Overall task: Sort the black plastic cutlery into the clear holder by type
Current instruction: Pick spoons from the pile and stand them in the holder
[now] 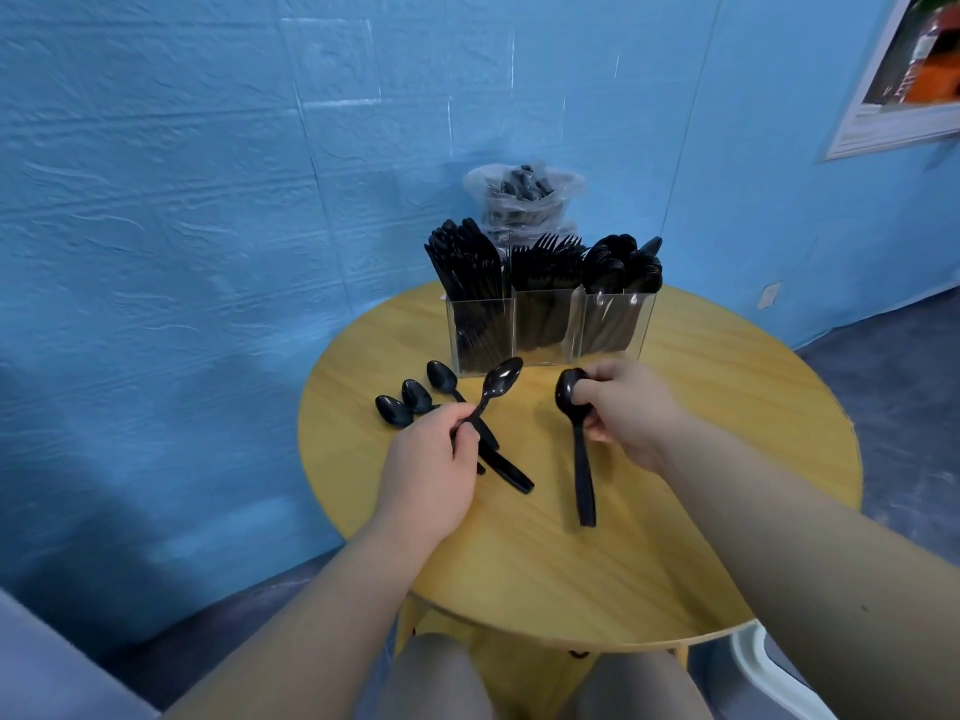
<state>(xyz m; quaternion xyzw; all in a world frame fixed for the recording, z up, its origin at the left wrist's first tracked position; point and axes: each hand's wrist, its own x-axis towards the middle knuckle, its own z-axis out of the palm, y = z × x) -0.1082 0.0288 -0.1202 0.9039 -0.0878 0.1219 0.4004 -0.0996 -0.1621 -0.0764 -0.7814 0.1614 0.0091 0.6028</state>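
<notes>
- Cutlery holder [545, 330]: clear, three compartments, standing at the far side of the round wooden tabletop [675, 537]. Left compartment holds knives [465, 257], middle holds forks [545, 262], right holds spoons [623, 265].
- Left hand [431, 470]: fingers curled round the handle of a black spoon [496, 384], bowl raised and pointing toward the holder.
- Right hand [628, 407]: thumb and fingers pinch the bowl of a second spoon [579, 449]; its handle points toward the person.
- Loose spoons [415, 400]: three lie on the tabletop, just beside the left hand, handles partly hidden beneath it.
- Plastic bag [522, 192]: behind the holder, containing more black cutlery.
</notes>
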